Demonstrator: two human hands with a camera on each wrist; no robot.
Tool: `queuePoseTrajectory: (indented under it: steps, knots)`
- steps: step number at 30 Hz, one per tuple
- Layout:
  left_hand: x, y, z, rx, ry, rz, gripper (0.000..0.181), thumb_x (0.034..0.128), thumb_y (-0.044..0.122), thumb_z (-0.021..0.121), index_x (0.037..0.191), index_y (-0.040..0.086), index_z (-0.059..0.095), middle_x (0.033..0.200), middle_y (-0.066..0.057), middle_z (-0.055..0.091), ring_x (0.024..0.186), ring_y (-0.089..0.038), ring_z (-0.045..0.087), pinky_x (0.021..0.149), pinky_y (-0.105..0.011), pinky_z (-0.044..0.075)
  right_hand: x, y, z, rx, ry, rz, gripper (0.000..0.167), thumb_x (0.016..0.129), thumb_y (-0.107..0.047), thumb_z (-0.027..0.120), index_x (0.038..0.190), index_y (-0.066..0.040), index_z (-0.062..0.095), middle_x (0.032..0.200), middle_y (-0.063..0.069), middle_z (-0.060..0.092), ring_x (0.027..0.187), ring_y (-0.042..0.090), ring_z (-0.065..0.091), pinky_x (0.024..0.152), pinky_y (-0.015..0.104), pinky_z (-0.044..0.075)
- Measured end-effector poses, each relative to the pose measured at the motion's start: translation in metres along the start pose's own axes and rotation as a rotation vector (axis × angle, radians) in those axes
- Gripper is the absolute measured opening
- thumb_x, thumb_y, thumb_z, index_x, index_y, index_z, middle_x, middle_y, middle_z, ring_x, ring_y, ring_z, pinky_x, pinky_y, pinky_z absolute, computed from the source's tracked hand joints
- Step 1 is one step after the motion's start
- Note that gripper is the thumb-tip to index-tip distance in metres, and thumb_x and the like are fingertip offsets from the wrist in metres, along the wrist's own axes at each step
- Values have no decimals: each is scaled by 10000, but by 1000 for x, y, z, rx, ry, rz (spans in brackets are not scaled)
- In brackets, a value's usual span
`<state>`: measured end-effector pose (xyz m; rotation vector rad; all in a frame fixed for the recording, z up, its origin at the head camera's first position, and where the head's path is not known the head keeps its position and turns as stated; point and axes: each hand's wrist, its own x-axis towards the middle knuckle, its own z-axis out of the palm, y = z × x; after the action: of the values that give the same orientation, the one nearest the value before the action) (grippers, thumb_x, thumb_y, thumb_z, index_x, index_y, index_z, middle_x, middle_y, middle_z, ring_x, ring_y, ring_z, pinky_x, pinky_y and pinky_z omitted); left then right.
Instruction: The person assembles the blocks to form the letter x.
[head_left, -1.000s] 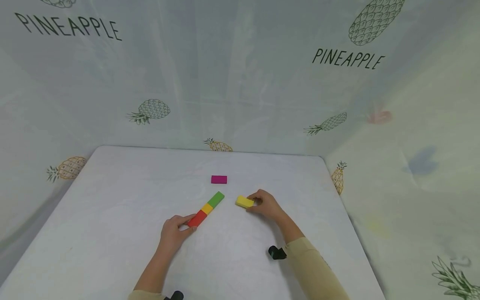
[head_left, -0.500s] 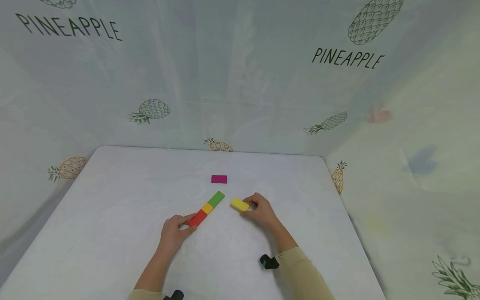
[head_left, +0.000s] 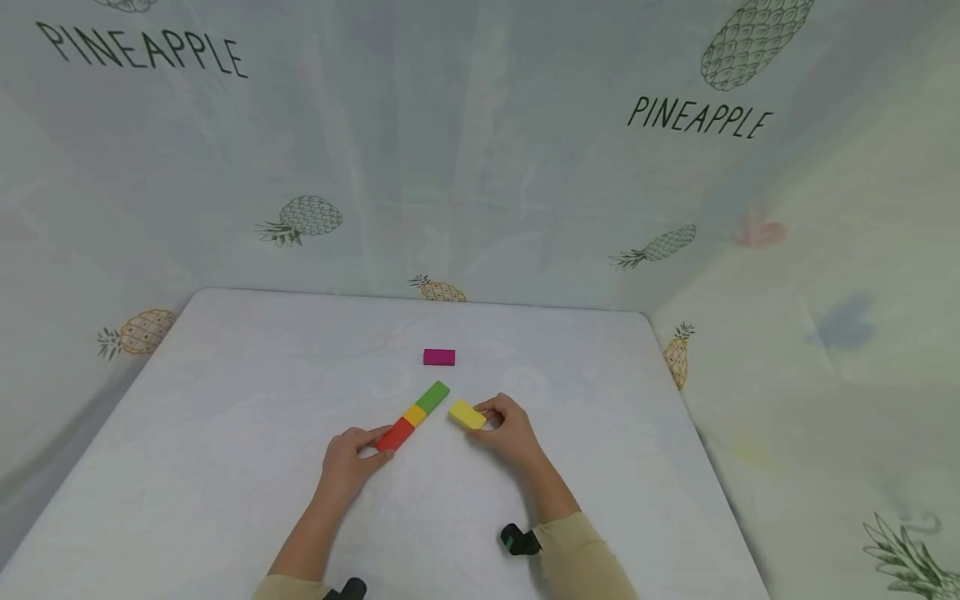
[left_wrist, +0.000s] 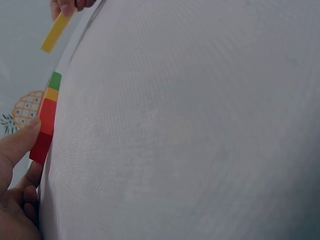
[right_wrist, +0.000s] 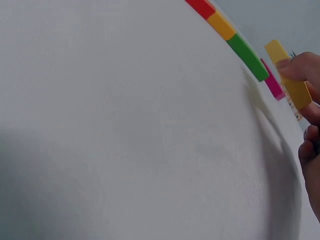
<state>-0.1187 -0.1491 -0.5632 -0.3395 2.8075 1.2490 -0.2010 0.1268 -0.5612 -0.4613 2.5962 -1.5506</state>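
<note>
On the white table a red block [head_left: 396,434], an orange-yellow block [head_left: 414,416] and a green block [head_left: 432,397] lie end to end in a slanted row. My left hand [head_left: 348,465] pinches the red block at the near end of the row, thumb on one side and finger on the other. Between thumb and fingers my right hand [head_left: 512,432] holds a yellow block [head_left: 467,415], just right of the row and apart from it. The right wrist view shows that yellow block [right_wrist: 288,75] raised off the table, near the green block's end [right_wrist: 248,57].
A magenta block [head_left: 438,357] lies by itself behind the row on the white table [head_left: 262,375]. A pineapple-printed curtain [head_left: 480,150] hangs along the table's far and side edges. Black wrist devices [head_left: 519,540] stick out by both sleeves.
My right hand has moved left and a little nearer with the yellow block, bringing it closer to the row. The left hand and the row have stayed in place.
</note>
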Motion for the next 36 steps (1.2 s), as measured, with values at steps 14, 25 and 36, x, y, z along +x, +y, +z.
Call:
queuePoseTrajectory:
  steps: [14, 25, 36]
  knots:
    - [0, 1, 1, 0, -3, -21, 466, 813, 142, 792, 1263, 193, 682, 1012, -47, 604, 986, -247, 498, 796, -408, 446, -7, -6, 32, 83, 49, -42, 329, 699, -108, 864, 998, -132, 727, 868, -49, 565, 816, 118, 513, 715, 221, 434]
    - [1, 1, 3, 5, 5, -37, 473, 813, 143, 794, 1269, 195, 677, 1006, -45, 603, 983, -243, 501, 798, -409, 460, -14, -14, 53, 102, 114, -30, 306, 717, -97, 836, 991, -161, 715, 902, -58, 571, 849, 118, 520, 731, 221, 447]
    - [0, 3, 1, 16, 6, -29, 472, 811, 137, 796, 1265, 199, 680, 985, -32, 602, 973, -239, 502, 791, -400, 446, -17, -14, 59, 52, 117, -37, 287, 712, -99, 826, 969, -171, 719, 878, -76, 570, 832, 125, 521, 723, 230, 455]
